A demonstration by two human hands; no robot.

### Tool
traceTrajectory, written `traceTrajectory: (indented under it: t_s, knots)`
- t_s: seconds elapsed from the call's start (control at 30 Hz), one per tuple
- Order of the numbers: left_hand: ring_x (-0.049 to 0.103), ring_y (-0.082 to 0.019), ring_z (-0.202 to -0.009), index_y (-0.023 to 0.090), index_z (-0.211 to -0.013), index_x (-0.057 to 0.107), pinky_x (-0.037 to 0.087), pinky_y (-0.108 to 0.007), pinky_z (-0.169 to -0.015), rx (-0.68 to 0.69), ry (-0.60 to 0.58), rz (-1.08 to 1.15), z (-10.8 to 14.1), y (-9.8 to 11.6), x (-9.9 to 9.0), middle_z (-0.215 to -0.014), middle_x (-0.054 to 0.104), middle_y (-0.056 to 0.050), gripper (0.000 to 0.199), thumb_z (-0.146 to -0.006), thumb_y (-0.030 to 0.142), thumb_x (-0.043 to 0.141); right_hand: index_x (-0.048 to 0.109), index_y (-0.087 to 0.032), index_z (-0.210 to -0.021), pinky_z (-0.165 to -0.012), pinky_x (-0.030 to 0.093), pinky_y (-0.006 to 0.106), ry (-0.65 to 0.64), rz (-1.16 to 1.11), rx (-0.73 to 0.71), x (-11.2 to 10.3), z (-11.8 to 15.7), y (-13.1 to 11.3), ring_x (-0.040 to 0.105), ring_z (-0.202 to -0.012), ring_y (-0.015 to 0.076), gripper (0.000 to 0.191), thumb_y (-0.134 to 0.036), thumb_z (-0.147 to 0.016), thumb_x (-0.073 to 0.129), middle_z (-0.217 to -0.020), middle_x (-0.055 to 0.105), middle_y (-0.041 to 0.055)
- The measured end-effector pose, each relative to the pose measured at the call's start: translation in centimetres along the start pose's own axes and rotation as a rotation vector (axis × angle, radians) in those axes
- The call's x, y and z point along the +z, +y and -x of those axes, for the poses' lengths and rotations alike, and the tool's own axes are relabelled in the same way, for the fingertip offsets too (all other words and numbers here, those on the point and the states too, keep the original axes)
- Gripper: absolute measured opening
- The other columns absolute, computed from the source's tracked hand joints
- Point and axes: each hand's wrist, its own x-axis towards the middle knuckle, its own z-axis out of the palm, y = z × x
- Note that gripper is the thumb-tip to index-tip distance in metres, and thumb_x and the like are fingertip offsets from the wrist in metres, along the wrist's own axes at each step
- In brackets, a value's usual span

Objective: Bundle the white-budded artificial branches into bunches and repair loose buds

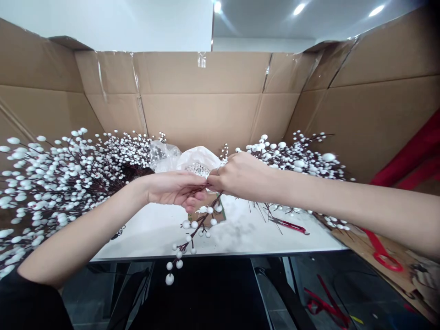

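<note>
Clock directions are taken from the point where the fingertips meet, with twelve at the far wall. A white berry branch (pixel 194 225) is held above the front part of a white table (pixel 147 236), its dark stem slanting down toward seven o'clock, with the lowest berries seen past the table's near edge. It is gripped near its upper end by the right hand (pixel 237 176), whose thumb and fingers are closed together. At the left hand (pixel 175 188), thin stems (pixel 201 187) are pinched at the fingertips, the palm turned upward and the lower fingers loosely curled.

Behind the hands, a white plastic bag (pixel 195 156) with small white berries (pixel 198 169) is seen at eleven o'clock and a clear plastic bag (pixel 163 156) at ten. A large heap of berry branches (pixel 75 183) is spread at nine o'clock, and a second heap (pixel 299 156) between two and three. A brown card (pixel 215 214) is partly hidden by the branch at six. A red-handled tool (pixel 292 224) is laid on the table at four; farther out that way, red scissors (pixel 388 261) are placed on cardboard. Twelve o'clock is closed off by a cardboard wall (pixel 206 110).
</note>
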Motion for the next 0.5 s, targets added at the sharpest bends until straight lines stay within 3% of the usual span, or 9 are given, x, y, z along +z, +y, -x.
traceTrajectory:
  t_s: [0.07, 0.13, 0.27, 0.4, 0.5]
  knots:
    - [0.061, -0.014, -0.063, 0.013, -0.091, 0.067, 0.052, -0.026, -0.060, 0.073, 0.062, 0.003, 0.7, 0.0, -0.5, -0.075, 0.059, -0.006, 0.029, -0.089, 0.038, 0.053, 0.063, -0.020, -0.071, -0.052, 0.017, 0.028, -0.024, -0.038, 0.019, -0.5, 0.0, 0.9, 0.041, -0.047, 0.0101, 0.014, -0.018, -0.083, 0.057, -0.058, 0.061, 0.0004]
    - [0.066, -0.022, -0.079, 0.011, -0.105, 0.065, 0.054, -0.031, -0.070, 0.168, 0.107, 0.027, 1.4, 0.2, -1.1, -0.086, 0.065, -0.013, 0.043, -0.089, 0.048, 0.050, 0.066, -0.021, -0.074, -0.052, 0.021, 0.026, -0.020, -0.215, 0.037, -1.0, 0.1, 2.0, 0.046, -0.051, 0.0107, 0.015, -0.025, -0.086, 0.056, -0.061, 0.062, -0.0006]
    - [0.067, -0.023, -0.086, 0.009, -0.109, 0.065, 0.054, -0.030, -0.068, 0.361, 0.272, 0.013, 1.5, 0.3, -2.5, -0.096, 0.068, -0.017, 0.043, -0.091, 0.044, 0.046, 0.068, -0.020, -0.080, -0.055, 0.033, 0.025, 0.015, -0.899, 0.054, -0.8, 0.2, 4.1, 0.051, -0.057, 0.0109, 0.025, -0.035, -0.088, 0.051, -0.068, 0.064, -0.0015]
    - [0.065, -0.022, -0.095, 0.011, -0.101, 0.069, 0.052, -0.033, -0.079, 0.571, 0.498, -0.093, -0.7, -0.2, -2.7, -0.107, 0.068, -0.017, 0.026, -0.087, 0.029, 0.057, 0.068, -0.016, -0.080, -0.066, 0.045, 0.027, 0.128, -1.536, 0.211, 2.0, -0.2, 4.1, 0.059, -0.071, 0.0130, 0.024, -0.038, -0.084, 0.058, -0.080, 0.067, 0.0023]
    - [0.058, -0.023, -0.111, 0.014, -0.102, 0.071, 0.046, -0.033, -0.090, 0.688, 0.463, -0.123, -2.9, -1.0, -2.3, -0.122, 0.064, -0.015, 0.029, -0.084, 0.035, 0.062, 0.066, -0.017, -0.080, -0.058, 0.046, 0.026, 0.171, -1.829, 0.373, 5.3, -0.8, 2.8, 0.056, -0.059, 0.0111, 0.024, -0.040, -0.082, 0.061, -0.074, 0.066, 0.0006]
